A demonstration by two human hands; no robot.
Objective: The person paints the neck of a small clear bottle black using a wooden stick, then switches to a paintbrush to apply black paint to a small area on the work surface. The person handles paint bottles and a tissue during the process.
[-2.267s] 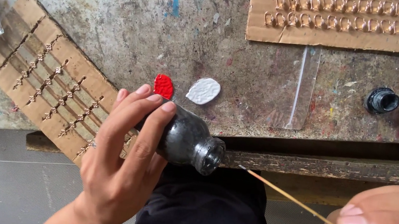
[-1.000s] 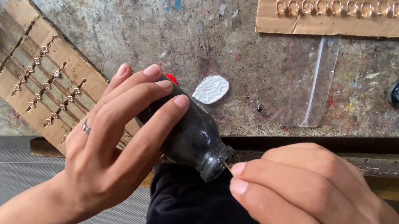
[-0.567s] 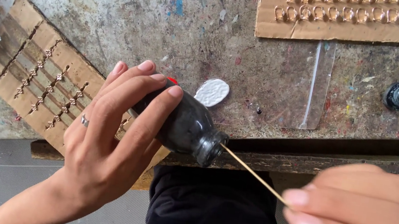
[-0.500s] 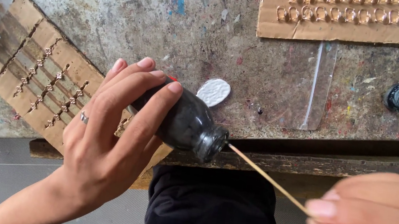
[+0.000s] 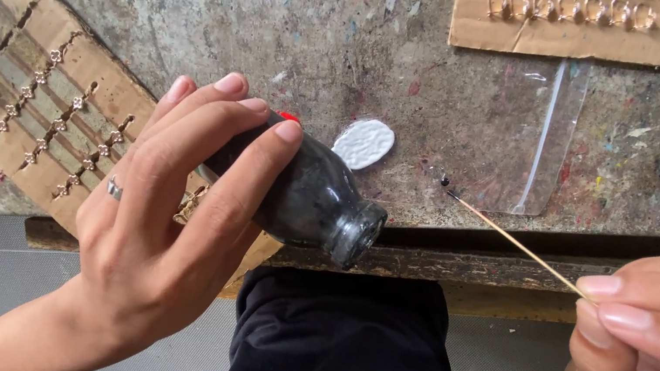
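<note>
Gripping fingers (image 5: 205, 139) round dark bottle (image 5: 306, 199); right-hand fingers (image 5: 638, 301) pinching stick (image 5: 515, 244).

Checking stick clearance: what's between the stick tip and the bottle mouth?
Head view: nothing sits between the stick's dark tip and the bottle mouth, only stained worktop and its front edge. The white oval piece lies just above that stretch.

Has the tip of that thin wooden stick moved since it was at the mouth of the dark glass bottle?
Yes. The thin wooden stick has come out of the dark glass bottle; its tip is now up over the scuffed worktable, right of the white oval piece.
</note>
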